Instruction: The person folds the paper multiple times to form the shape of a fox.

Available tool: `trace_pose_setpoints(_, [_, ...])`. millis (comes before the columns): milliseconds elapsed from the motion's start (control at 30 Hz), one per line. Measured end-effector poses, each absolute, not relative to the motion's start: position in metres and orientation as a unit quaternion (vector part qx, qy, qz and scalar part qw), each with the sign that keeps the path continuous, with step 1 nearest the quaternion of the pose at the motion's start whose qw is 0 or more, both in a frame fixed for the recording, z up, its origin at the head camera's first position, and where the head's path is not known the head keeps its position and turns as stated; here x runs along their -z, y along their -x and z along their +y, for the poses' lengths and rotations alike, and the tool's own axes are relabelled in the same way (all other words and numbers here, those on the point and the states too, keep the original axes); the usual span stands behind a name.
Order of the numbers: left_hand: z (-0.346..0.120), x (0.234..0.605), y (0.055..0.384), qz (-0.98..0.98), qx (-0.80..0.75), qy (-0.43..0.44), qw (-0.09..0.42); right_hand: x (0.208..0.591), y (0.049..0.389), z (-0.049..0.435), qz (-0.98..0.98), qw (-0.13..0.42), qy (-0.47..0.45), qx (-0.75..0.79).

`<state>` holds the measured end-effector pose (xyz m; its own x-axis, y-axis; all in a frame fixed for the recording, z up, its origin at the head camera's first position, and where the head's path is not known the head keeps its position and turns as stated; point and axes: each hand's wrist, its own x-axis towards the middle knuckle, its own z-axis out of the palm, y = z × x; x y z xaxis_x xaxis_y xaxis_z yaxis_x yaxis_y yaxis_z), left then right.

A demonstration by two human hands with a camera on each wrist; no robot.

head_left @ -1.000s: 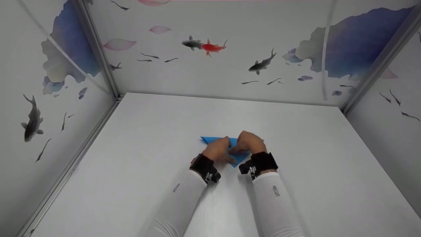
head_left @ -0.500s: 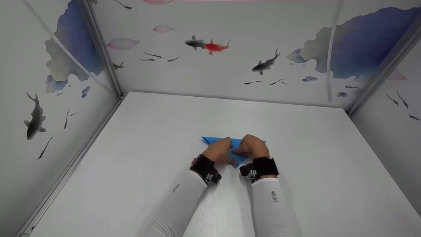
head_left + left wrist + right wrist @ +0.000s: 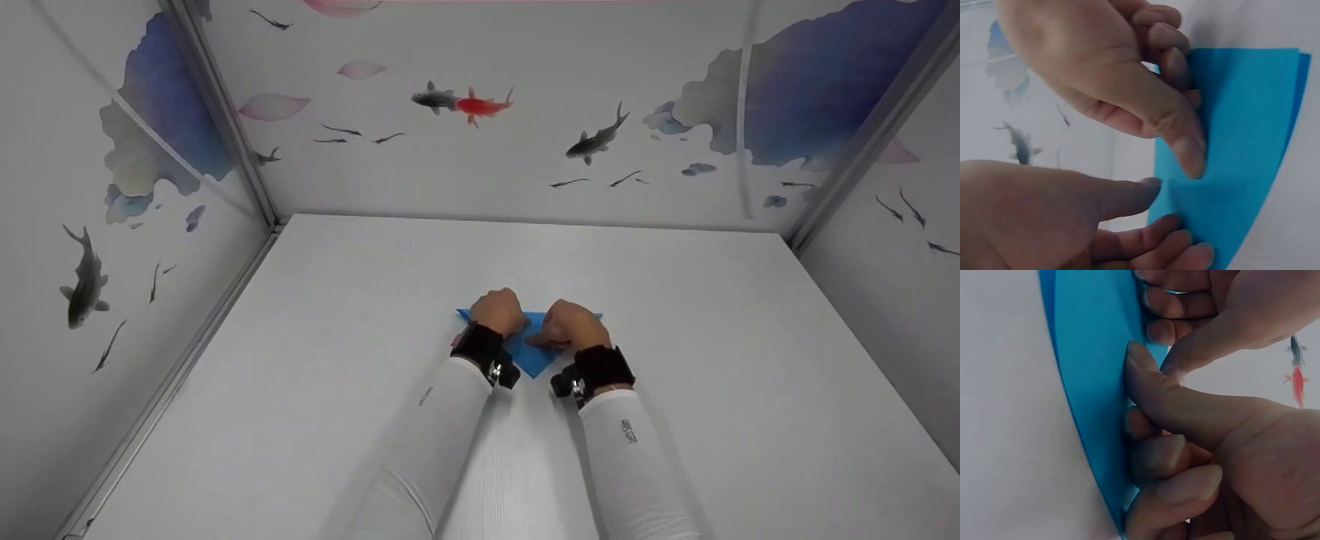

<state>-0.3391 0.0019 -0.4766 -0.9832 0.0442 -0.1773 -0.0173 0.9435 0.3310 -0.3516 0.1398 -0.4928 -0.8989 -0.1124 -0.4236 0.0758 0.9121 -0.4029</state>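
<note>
Since half second earlier, left hand [image 3: 499, 311] had shifted toward far edge of blue folded paper [image 3: 534, 358]; right hand [image 3: 572, 325] nearly unmoved. Both narrow, fingers curled, holding paper at either side, near middle of white tabletop [image 3: 360, 360]. Paper triangular, long axis running left to right, tip pointing toward person; smooth, matte, layers showing at one edge. Black wristbands [image 3: 606, 366], then white fabric sleeves [image 3: 626, 465]. Beyond, pale back wall [image 3: 480, 180] printed with red fish [image 3: 482, 106].
</note>
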Motion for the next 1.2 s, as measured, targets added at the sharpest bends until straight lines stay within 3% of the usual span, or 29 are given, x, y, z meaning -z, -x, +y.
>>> trace_pose_setpoints(133, [0.009,0.492,0.343,0.986,-0.161,0.041,0.032,0.497,0.35,0.139,0.95,0.228,0.004,0.215])
trace_pose_setpoints(333, [0.008,0.503,0.348,0.982,-0.178,0.055,-0.014,0.498,0.35,0.138,0.949,0.223,-0.001,0.223])
trace_pose_setpoints(1200, [-0.064,0.496,0.36,0.98,-0.197,-0.003,-0.021,0.497,0.345,0.145,0.942,0.211,-0.032,0.259])
